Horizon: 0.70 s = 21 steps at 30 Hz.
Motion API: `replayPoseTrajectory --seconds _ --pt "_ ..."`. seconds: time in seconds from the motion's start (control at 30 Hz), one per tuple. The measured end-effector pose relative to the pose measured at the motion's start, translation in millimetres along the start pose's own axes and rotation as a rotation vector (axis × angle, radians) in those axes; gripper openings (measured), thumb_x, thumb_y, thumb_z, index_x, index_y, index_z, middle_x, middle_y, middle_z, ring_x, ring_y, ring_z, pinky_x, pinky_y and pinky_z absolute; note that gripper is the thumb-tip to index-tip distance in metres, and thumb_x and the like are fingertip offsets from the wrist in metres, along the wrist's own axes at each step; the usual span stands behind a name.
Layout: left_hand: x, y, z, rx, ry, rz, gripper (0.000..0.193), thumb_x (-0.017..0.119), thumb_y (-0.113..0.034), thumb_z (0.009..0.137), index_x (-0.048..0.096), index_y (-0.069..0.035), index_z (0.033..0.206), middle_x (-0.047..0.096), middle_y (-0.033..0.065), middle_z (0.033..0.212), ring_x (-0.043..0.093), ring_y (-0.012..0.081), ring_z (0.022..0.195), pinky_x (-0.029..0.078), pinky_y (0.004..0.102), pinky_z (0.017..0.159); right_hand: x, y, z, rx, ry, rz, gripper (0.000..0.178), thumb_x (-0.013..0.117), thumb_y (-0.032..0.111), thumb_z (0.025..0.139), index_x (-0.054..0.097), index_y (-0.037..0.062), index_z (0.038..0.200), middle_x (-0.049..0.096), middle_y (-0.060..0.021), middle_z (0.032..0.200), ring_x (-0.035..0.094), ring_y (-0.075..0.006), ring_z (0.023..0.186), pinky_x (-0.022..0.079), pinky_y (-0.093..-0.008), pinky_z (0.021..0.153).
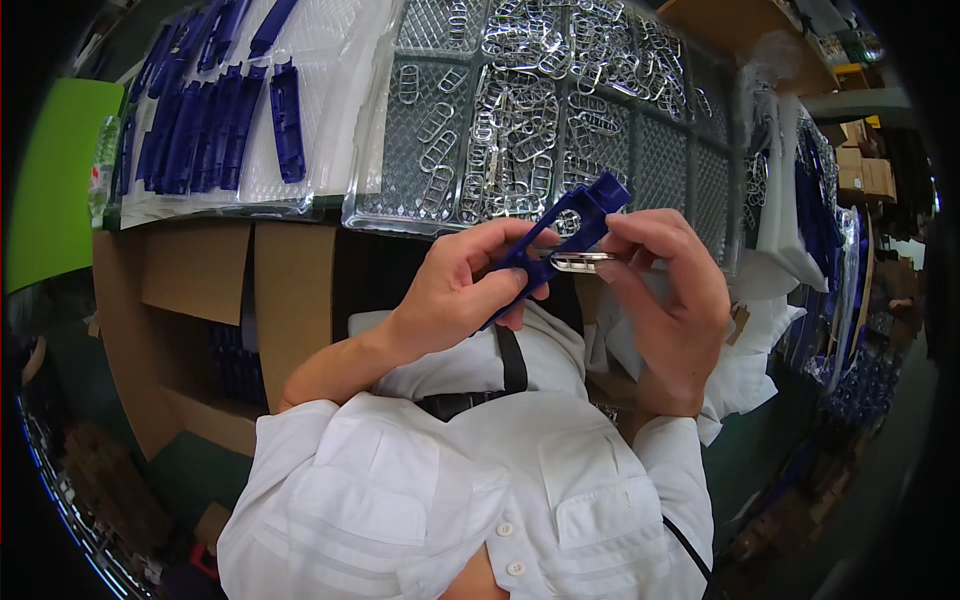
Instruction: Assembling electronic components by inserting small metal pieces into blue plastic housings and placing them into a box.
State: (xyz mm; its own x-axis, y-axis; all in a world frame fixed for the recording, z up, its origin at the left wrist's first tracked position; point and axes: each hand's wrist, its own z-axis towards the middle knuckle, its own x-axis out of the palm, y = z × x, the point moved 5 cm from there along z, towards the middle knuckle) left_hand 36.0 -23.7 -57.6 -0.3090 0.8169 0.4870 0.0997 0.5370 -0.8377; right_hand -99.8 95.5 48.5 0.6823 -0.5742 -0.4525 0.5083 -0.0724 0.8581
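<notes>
The left hand [455, 285] is closed around the lower left end of the blue part [536, 270], thumb on the near face and fingers behind it. The part is held up in the air off the near edge of the tray [660, 165], its long axis slanting from lower left, by that hand, to upper right, its far end over the tray. Right of its middle sits the buckle [578, 262], lying almost level and crosswise to that slant; its left end overlaps the part in view, though whether they touch I cannot tell. The right hand [680, 280], partly open, has the buckle's right end at its thumb, while its index fingertip reaches the part's upper right side; the opposing grip is hidden.
</notes>
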Motion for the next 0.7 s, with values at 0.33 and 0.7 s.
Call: replayPoseTrajectory --seconds 0.33,0.7 --pt "-4 2 -4 0.081 -0.063 0.085 0.036 0.052 0.002 0.097 0.063 0.002 0.132 0.073 0.0062 0.092 0.065 0.0057 0.068 0.055 0.0222 0.063 25 16 16 -0.314 0.196 -0.509 0.025 0.081 0.000 0.073 0.074 0.0074 0.096 0.069 -0.0046 0.090 0.064 -0.0263 0.080 0.052 -0.0364 0.066" --pt "-8 7 -4 0.053 -0.051 0.095 0.034 0.052 0.002 0.094 0.064 0.003 0.126 0.072 0.0058 0.088 0.064 0.0071 0.065 0.053 0.0239 0.060 35 17 14 -0.314 0.324 -0.715 0.023 0.076 0.006 0.073 0.072 0.0119 0.095 0.063 -0.0030 0.100 0.059 -0.0263 0.094 0.046 -0.0430 0.083"
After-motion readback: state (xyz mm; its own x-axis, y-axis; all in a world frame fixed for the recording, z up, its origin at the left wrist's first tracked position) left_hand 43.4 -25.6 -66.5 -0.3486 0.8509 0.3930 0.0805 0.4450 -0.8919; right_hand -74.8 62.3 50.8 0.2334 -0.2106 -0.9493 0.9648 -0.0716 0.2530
